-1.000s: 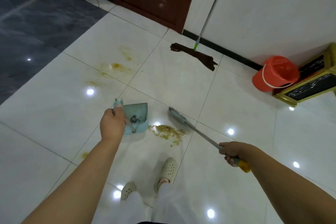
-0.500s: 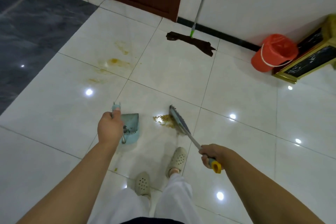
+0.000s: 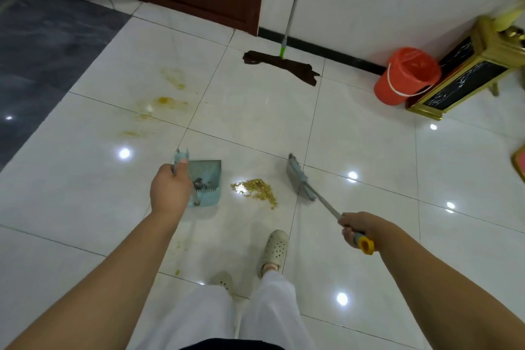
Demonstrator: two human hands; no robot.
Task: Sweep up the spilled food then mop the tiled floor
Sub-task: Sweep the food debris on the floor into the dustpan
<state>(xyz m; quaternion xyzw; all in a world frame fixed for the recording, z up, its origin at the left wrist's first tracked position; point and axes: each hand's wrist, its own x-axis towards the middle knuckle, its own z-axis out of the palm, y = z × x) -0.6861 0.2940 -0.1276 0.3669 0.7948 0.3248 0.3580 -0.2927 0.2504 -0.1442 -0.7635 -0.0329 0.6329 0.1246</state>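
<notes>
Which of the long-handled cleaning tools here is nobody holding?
The brown cloth mop with the green-collared metal pole, leaning against the white wall. The grey broom with the yellow-tipped handle is gripped by the right hand.

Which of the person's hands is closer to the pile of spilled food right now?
Left. The left hand grips the dustpan just left of the spilled food; the right hand holds the broom handle, farther off to the pile's lower right.

The glossy white tiled floor [image 3: 355,133] carries a small crumb pile [image 3: 255,190] between a dustpan [image 3: 206,182] and broom head [image 3: 298,179]. Yellow stains [image 3: 167,101] mark the tiles, and a mop [image 3: 281,65] and orange bucket [image 3: 406,77] rest near the wall
</notes>
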